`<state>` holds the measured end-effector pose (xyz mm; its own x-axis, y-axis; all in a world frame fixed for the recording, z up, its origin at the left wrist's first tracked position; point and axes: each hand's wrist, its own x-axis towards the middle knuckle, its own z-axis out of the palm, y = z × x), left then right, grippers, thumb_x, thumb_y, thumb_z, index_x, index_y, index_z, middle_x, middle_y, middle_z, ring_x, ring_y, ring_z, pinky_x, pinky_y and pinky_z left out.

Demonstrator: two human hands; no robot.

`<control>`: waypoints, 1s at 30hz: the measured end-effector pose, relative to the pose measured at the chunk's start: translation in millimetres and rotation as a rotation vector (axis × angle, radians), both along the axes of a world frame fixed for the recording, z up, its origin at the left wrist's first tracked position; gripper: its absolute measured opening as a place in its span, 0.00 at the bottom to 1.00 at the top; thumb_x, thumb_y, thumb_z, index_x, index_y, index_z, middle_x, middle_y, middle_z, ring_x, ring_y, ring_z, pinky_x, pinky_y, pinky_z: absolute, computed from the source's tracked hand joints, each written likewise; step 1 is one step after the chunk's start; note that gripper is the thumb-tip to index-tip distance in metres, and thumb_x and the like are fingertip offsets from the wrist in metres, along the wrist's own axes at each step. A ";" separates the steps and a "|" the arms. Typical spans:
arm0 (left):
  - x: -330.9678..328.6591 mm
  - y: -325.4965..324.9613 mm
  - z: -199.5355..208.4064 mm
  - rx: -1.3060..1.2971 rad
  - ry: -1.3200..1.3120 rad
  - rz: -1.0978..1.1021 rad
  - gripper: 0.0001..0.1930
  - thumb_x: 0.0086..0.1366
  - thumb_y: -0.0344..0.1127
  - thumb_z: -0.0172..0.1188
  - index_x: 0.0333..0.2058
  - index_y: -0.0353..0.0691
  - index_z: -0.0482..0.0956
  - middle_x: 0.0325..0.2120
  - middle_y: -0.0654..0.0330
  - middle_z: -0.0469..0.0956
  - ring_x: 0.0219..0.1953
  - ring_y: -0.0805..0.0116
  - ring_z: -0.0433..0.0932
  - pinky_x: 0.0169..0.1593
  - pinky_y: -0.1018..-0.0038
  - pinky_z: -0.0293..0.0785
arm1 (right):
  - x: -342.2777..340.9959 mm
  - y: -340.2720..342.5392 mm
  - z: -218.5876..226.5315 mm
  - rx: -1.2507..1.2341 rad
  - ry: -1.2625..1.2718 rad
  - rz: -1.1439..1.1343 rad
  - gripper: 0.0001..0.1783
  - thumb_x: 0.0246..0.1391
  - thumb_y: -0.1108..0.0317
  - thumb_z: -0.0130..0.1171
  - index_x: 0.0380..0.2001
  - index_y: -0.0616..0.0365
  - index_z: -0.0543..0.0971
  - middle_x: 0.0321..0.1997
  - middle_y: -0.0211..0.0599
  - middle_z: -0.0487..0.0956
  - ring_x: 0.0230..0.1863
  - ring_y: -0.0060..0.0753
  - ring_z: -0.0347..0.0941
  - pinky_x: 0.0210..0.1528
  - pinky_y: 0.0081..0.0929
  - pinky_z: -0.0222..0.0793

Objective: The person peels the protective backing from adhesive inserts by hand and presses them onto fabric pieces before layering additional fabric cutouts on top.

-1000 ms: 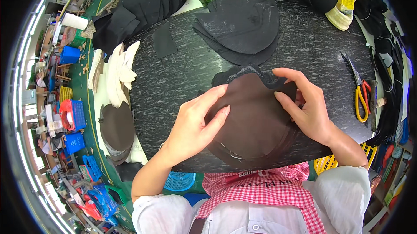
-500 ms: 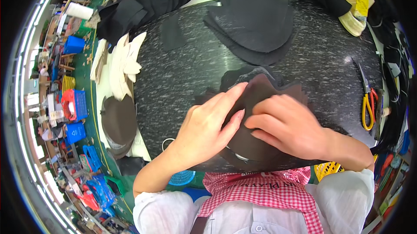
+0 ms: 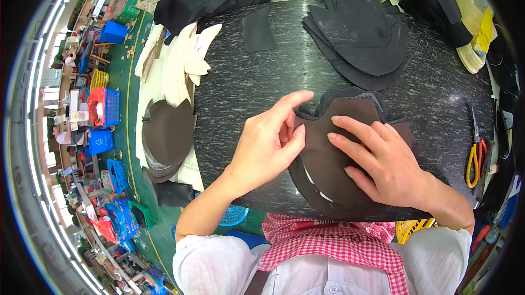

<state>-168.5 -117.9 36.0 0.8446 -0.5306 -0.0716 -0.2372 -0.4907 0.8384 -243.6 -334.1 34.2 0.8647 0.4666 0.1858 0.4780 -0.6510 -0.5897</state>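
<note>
A brown cut piece (image 3: 321,158) of thin, leather-like material, its upper edge notched and its lower end rounded, lies near the table's front edge. Dark pieces show from under it at the top and lower left, with a white strip between layers. Spread across its right half, my right hand (image 3: 385,163) presses lightly with fingers apart. My left hand (image 3: 268,144) is at the piece's upper left corner, the index finger stretched out and the thumb tip by the edge. Nothing shows between its finger and thumb; its other fingers are curled.
Behind the piece sits a stack of black cut pieces (image 3: 363,35), with a small black rectangle (image 3: 259,30) to its left. White pieces (image 3: 180,70) and a brown stack (image 3: 168,131) line the left side. Yellow-and-red-handled scissors (image 3: 473,155) lie at the right edge.
The brown piece, bent up between my hands before, now lies flatter. My right hand has opened out onto it, and my left index finger has lifted from its top. The whole view has shifted.
</note>
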 end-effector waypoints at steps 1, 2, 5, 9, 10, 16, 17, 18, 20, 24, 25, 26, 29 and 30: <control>0.0 -1.1 -1.1 0.012 -0.002 -0.006 0.25 0.54 0.20 0.55 0.53 0.43 0.72 0.17 0.71 0.65 0.18 0.88 0.64 0.22 0.86 0.61 | 0.9 0.6 2.0 -0.044 0.020 0.016 0.30 0.42 0.69 0.62 0.52 0.57 0.71 0.56 0.39 0.67 0.40 0.37 0.67 0.42 0.33 0.64; -0.4 -1.6 -3.6 0.059 -0.066 -0.019 0.25 0.53 0.20 0.56 0.52 0.43 0.73 0.16 0.70 0.64 0.16 0.84 0.64 0.22 0.83 0.62 | 1.6 1.2 2.8 -0.088 0.041 0.031 0.30 0.41 0.68 0.62 0.53 0.57 0.71 0.57 0.40 0.66 0.40 0.37 0.67 0.43 0.33 0.65; 16.9 4.4 -9.4 0.286 -0.652 0.003 0.26 0.50 0.19 0.58 0.51 0.42 0.73 0.17 0.66 0.66 0.18 0.77 0.66 0.22 0.80 0.64 | 0.8 -0.3 2.9 -0.131 0.005 0.031 0.30 0.41 0.68 0.63 0.51 0.58 0.71 0.57 0.40 0.66 0.39 0.38 0.66 0.42 0.33 0.64; 7.4 9.1 3.3 -0.174 -0.650 -0.451 0.28 0.42 0.16 0.51 0.47 0.34 0.74 0.38 0.52 0.76 0.42 0.53 0.76 0.48 0.63 0.72 | -8.5 -10.2 -2.5 -0.007 0.001 0.076 0.29 0.38 0.66 0.66 0.48 0.58 0.73 0.54 0.40 0.68 0.40 0.38 0.67 0.41 0.32 0.64; 0.1 4.9 4.5 -0.192 -0.509 -0.552 0.30 0.39 0.17 0.49 0.48 0.33 0.73 0.44 0.49 0.75 0.48 0.49 0.74 0.52 0.60 0.69 | -11.7 -16.3 1.4 0.096 -0.015 0.117 0.27 0.37 0.65 0.67 0.45 0.57 0.74 0.51 0.38 0.70 0.41 0.37 0.68 0.41 0.32 0.63; 5.8 10.2 1.1 -0.158 -0.216 -0.693 0.32 0.39 0.23 0.53 0.51 0.33 0.71 0.49 0.49 0.69 0.51 0.51 0.68 0.56 0.59 0.63 | -29.2 -25.2 -7.2 0.206 -0.072 0.185 0.16 0.36 0.66 0.69 0.31 0.53 0.76 0.39 0.29 0.73 0.40 0.35 0.70 0.44 0.32 0.62; 5.0 8.3 1.9 -0.164 -0.218 -0.699 0.32 0.39 0.23 0.53 0.51 0.33 0.71 0.49 0.49 0.69 0.51 0.51 0.68 0.56 0.59 0.63 | -29.0 -26.1 -7.6 0.201 -0.073 0.179 0.16 0.36 0.66 0.69 0.31 0.53 0.76 0.39 0.29 0.73 0.40 0.35 0.70 0.44 0.32 0.62; 4.1 6.7 3.0 -0.138 -0.232 -0.710 0.32 0.39 0.25 0.56 0.51 0.34 0.71 0.49 0.49 0.69 0.51 0.51 0.68 0.56 0.59 0.63 | -28.8 -27.1 -7.7 0.221 -0.044 0.173 0.15 0.37 0.68 0.68 0.30 0.54 0.76 0.38 0.29 0.73 0.40 0.34 0.69 0.43 0.31 0.61; -0.4 6.4 5.9 -0.104 -0.251 -0.713 0.32 0.40 0.26 0.58 0.51 0.35 0.71 0.49 0.49 0.69 0.51 0.52 0.67 0.56 0.59 0.63 | -28.7 -27.5 -9.3 0.286 0.021 0.161 0.10 0.40 0.72 0.66 0.28 0.55 0.76 0.36 0.30 0.73 0.38 0.33 0.69 0.43 0.30 0.61; -9.0 5.1 -1.2 -0.142 -0.360 -0.662 0.25 0.43 0.27 0.64 0.45 0.35 0.75 0.44 0.52 0.72 0.47 0.53 0.71 0.53 0.59 0.66 | -36.8 -32.7 -9.6 0.995 0.648 -0.144 0.05 0.43 0.73 0.61 0.27 0.55 0.76 0.40 0.34 0.73 0.43 0.34 0.68 0.49 0.30 0.60; -8.8 5.8 -8.0 -0.201 -0.385 -0.628 0.22 0.44 0.26 0.66 0.42 0.35 0.77 0.42 0.53 0.74 0.45 0.54 0.73 0.52 0.59 0.67 | -35.2 -31.8 -7.4 0.996 0.644 -0.142 0.05 0.43 0.73 0.61 0.27 0.55 0.76 0.40 0.34 0.73 0.43 0.34 0.68 0.49 0.30 0.60; -9.4 7.0 -14.2 -0.314 -0.389 -0.594 0.14 0.46 0.24 0.65 0.36 0.36 0.80 0.37 0.55 0.76 0.41 0.56 0.76 0.51 0.57 0.68 | -32.6 -29.6 -3.8 0.766 0.485 -0.027 0.05 0.42 0.73 0.62 0.26 0.54 0.76 0.42 0.34 0.73 0.46 0.36 0.67 0.52 0.32 0.59; -7.7 14.7 -16.0 -0.338 -0.358 -0.647 0.12 0.46 0.25 0.66 0.33 0.37 0.81 0.35 0.57 0.77 0.40 0.58 0.76 0.54 0.54 0.67 | -32.9 -22.7 -5.6 0.482 0.325 0.100 0.06 0.40 0.73 0.64 0.23 0.51 0.76 0.46 0.34 0.73 0.52 0.40 0.65 0.58 0.38 0.53; -8.1 15.7 -17.9 -0.336 -0.354 -0.662 0.11 0.46 0.25 0.66 0.33 0.38 0.81 0.35 0.57 0.76 0.40 0.59 0.76 0.55 0.51 0.66 | -33.5 -22.2 -7.8 0.467 0.301 0.097 0.07 0.39 0.73 0.65 0.23 0.51 0.76 0.46 0.34 0.73 0.53 0.40 0.65 0.59 0.39 0.52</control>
<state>-176.6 -102.1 18.2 0.2919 -0.8728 0.3912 -0.6673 0.1071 0.7370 -277.0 -356.3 26.4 0.8687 0.4740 0.1438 0.2890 -0.2492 -0.9243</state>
